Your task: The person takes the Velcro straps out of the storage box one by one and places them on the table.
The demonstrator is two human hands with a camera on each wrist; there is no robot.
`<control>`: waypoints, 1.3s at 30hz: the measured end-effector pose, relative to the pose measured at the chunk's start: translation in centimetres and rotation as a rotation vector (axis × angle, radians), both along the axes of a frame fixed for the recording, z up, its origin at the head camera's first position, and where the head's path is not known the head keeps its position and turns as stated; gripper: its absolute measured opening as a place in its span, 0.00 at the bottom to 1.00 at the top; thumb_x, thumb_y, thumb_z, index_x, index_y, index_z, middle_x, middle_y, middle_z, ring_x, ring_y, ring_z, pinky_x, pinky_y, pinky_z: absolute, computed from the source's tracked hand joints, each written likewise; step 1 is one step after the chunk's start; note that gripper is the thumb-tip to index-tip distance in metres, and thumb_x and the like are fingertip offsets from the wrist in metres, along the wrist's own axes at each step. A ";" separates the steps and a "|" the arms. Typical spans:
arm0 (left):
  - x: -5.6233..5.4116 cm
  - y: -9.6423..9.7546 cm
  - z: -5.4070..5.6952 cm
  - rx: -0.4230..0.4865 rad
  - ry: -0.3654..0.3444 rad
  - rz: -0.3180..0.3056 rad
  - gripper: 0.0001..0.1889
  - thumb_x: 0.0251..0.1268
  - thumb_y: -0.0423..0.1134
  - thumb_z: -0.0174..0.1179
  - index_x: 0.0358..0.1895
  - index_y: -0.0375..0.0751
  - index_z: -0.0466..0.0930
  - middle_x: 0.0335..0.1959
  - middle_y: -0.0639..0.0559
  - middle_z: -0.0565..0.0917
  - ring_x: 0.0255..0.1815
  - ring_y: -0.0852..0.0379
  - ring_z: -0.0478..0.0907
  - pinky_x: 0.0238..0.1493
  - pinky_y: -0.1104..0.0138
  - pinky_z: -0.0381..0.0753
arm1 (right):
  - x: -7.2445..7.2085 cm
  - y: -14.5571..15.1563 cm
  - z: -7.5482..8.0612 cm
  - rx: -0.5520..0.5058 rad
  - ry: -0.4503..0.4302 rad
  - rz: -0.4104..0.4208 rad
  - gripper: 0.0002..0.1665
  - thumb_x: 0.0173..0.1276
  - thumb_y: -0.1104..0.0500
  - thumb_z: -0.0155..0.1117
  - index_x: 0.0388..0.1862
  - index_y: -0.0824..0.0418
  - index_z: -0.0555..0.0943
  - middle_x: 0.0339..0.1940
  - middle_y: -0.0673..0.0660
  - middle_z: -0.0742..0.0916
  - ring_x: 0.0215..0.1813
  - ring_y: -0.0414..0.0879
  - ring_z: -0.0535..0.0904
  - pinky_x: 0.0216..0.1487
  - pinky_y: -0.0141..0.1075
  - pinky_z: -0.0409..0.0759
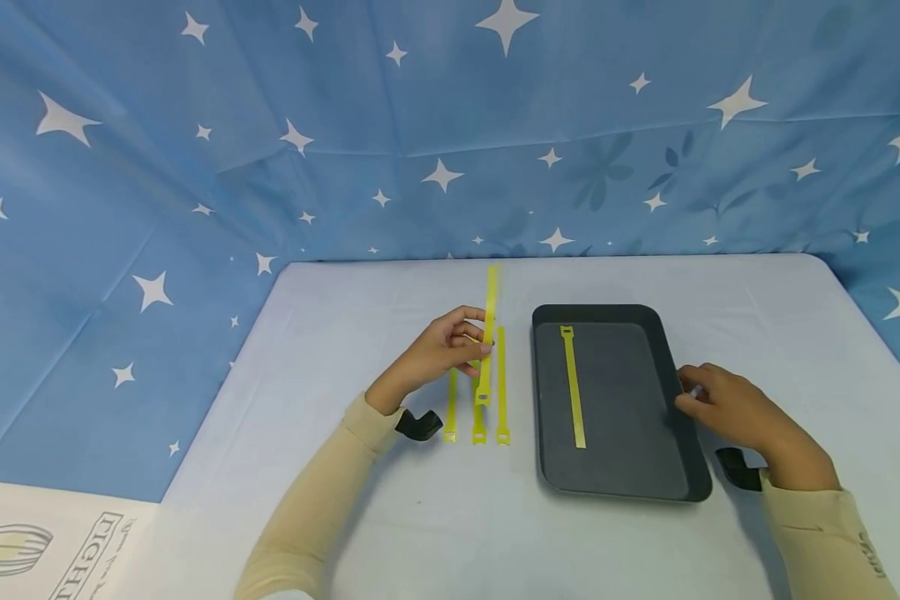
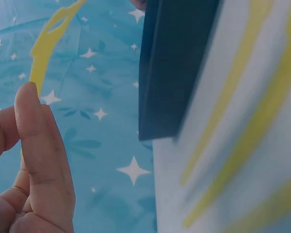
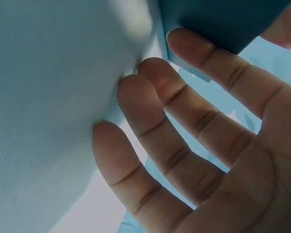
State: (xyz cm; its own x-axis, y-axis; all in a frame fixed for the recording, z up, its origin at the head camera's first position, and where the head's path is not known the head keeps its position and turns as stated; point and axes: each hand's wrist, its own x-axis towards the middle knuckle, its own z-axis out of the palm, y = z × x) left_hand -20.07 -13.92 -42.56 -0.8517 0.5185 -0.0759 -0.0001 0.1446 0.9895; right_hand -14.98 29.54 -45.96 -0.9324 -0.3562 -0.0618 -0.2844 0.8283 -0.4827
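My left hand (image 1: 450, 343) pinches a yellow cable strap (image 1: 491, 300) between thumb and fingers, raised over the table. The strap's slotted head points toward me in the head view; in the left wrist view that slotted end (image 2: 53, 29) sticks up past the fingertips. Below and beside it, three similar straps (image 1: 502, 383) lie side by side on the table, partly covered by the hand. A dark grey tray (image 1: 600, 313) stands right of them, with one yellow strap (image 1: 573, 383) lying inside. My right hand (image 1: 731, 408) holds the tray's right rim with thumb and index finger, other fingers spread below.
A white cloth covers the table (image 1: 420, 533). Behind and at the left hangs a blue curtain (image 1: 360, 200) with white stars. A printed pale sheet (image 1: 52, 542) shows at the lower left. Black wrist mounts (image 1: 420, 426) sit below both hands.
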 end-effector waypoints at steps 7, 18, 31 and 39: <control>0.4 -2.0 -0.8 -0.037 -0.030 0.054 0.28 0.79 0.30 0.62 0.77 0.33 0.67 0.52 0.44 0.80 0.46 0.54 0.85 0.44 0.61 0.92 | -0.1 0.2 0.0 0.009 -0.001 -0.009 0.21 0.77 0.64 0.64 0.57 0.83 0.79 0.44 0.67 0.85 0.42 0.58 0.84 0.38 0.51 0.84; 1.1 -5.0 -2.4 -0.113 -0.069 0.110 0.27 0.80 0.32 0.62 0.77 0.31 0.68 0.49 0.44 0.83 0.39 0.55 0.85 0.43 0.64 0.92 | -0.1 0.1 -0.1 -0.006 -0.019 -0.004 0.21 0.77 0.64 0.64 0.57 0.82 0.79 0.45 0.67 0.86 0.42 0.58 0.84 0.37 0.49 0.84; 1.3 -6.9 -3.4 -0.225 -0.147 0.083 0.26 0.83 0.32 0.59 0.76 0.28 0.67 0.45 0.47 0.86 0.38 0.58 0.87 0.43 0.67 0.91 | 0.0 0.1 -0.1 -0.003 -0.006 -0.005 0.21 0.77 0.64 0.64 0.57 0.82 0.79 0.44 0.66 0.86 0.42 0.57 0.83 0.38 0.50 0.83; 1.1 -6.7 -4.1 -0.278 -0.220 0.125 0.24 0.81 0.29 0.62 0.74 0.26 0.70 0.39 0.48 0.86 0.33 0.60 0.85 0.36 0.71 0.89 | -0.1 0.1 0.0 0.009 -0.001 -0.002 0.22 0.76 0.63 0.64 0.57 0.82 0.79 0.43 0.66 0.86 0.42 0.57 0.83 0.39 0.51 0.83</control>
State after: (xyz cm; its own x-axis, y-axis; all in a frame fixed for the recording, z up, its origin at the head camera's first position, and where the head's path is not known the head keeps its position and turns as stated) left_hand -18.95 -20.66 -46.64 -0.8550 0.3454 -0.3869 -0.2427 0.3927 0.8870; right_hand -15.06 29.60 -46.01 -0.9330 -0.3538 -0.0657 -0.2824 0.8332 -0.4754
